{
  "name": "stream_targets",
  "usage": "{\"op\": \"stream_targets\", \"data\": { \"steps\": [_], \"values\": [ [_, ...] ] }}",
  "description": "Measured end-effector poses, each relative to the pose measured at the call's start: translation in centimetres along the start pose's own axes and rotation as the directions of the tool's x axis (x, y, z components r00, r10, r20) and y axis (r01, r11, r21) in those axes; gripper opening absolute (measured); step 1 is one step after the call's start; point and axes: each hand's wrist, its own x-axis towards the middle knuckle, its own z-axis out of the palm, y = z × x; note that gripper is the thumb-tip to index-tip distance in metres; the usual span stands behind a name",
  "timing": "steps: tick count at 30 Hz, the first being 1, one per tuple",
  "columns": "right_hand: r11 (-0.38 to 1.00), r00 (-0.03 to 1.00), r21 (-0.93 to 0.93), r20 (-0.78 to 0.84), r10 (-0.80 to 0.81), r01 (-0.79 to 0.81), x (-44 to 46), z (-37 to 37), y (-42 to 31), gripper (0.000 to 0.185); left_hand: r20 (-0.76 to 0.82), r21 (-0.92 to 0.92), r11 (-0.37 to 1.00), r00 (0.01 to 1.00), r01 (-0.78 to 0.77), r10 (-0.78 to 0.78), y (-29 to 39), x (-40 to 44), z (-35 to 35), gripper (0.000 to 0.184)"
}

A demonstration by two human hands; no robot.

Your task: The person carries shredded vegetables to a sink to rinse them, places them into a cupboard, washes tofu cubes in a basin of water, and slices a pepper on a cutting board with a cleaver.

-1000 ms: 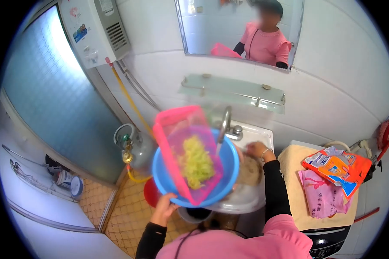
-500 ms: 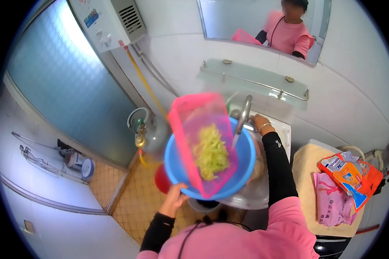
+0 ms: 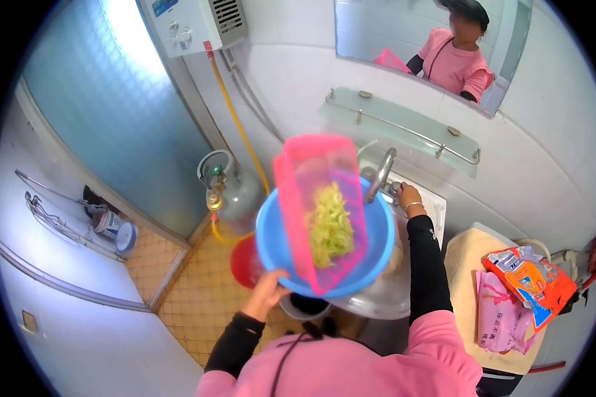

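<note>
My left hand (image 3: 267, 291) grips the near left rim of a blue basin (image 3: 379, 248). Tilted inside the basin and rising over its far edge is a pink mesh basket (image 3: 295, 231), with shredded pale green vegetable (image 3: 331, 226) lying in it. My right hand (image 3: 409, 196) is closed on the tap handle at the back of the white sink (image 3: 394, 299). The curved metal faucet (image 3: 383, 173) reaches over the basin's right side, and no water stream shows beneath it now.
A gas cylinder (image 3: 240, 194) with a yellow hose stands at the left. A red basin (image 3: 244, 263) is on the floor. At the right, an orange packet (image 3: 533, 281) and a pink bag (image 3: 500, 314) lie on a beige cloth (image 3: 461, 281). A glass shelf (image 3: 404, 129) hangs above the sink.
My right hand has moved from the sink bowl up to the tap handle. The stream from the faucet no longer shows. The view has shifted, while my left hand stays at the basin's rim.
</note>
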Motion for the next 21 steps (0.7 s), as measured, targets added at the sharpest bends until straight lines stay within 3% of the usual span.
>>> {"op": "stream_targets", "data": {
  "steps": [3, 11, 13, 16, 17, 19, 20, 21],
  "values": [
    [0.989, 0.995, 0.115, -0.048, -0.088, 0.093, -1.6, 0.0, -0.4, 0.047, 0.012, -0.037, 0.999, 1.0, -0.021, 0.022, -0.1, -0.1, 0.1, 0.042],
    [0.993, 0.994, 0.042, 0.005, 0.109, -0.109, -2.0, -1.1, -2.3, 0.046, -0.05, -0.003, 1.0, 0.998, -0.028, 0.028, 0.1, -1.3, 0.9, 0.039],
    [0.99, 0.99, 0.013, -0.01, 0.141, -0.141, -1.6, -1.2, -2.9, 0.046, -0.089, -0.06, 0.995, 0.993, -0.084, 0.078, 0.4, -2.5, 1.9, 0.022],
    [0.982, 0.981, -0.01, -0.046, 0.189, -0.19, -0.9, -0.8, -3.5, 0.046, -0.128, -0.046, 0.996, 0.989, -0.082, 0.076, 0.3, -2.5, 1.0, 0.018],
    [0.977, 0.974, -0.005, -0.074, 0.213, -0.214, -0.7, -0.6, -3.6, 0.045, -0.135, -0.046, 0.995, 0.988, -0.083, 0.076, 0.1, -2.4, 0.1, 0.018],
    [0.978, 0.976, -0.014, -0.074, 0.205, -0.207, -0.3, -0.2, -3.6, 0.044, -0.126, -0.013, 0.999, 0.992, -0.033, 0.031, -0.2, -2.5, -0.9, 0.041],
    [0.979, 0.977, -0.026, -0.079, 0.2, -0.202, -0.2, -0.1, -3.5, 0.043, -0.128, -0.012, 1.0, 0.991, -0.028, 0.027, -0.5, -2.7, -1.3, 0.041],
    [0.977, 0.976, -0.014, -0.049, 0.211, -0.212, -0.3, -0.2, -3.6, 0.044, -0.152, -0.05, 0.997, 0.987, -0.055, 0.046, -0.4, -3.7, -0.7, 0.029]
  ]
}}
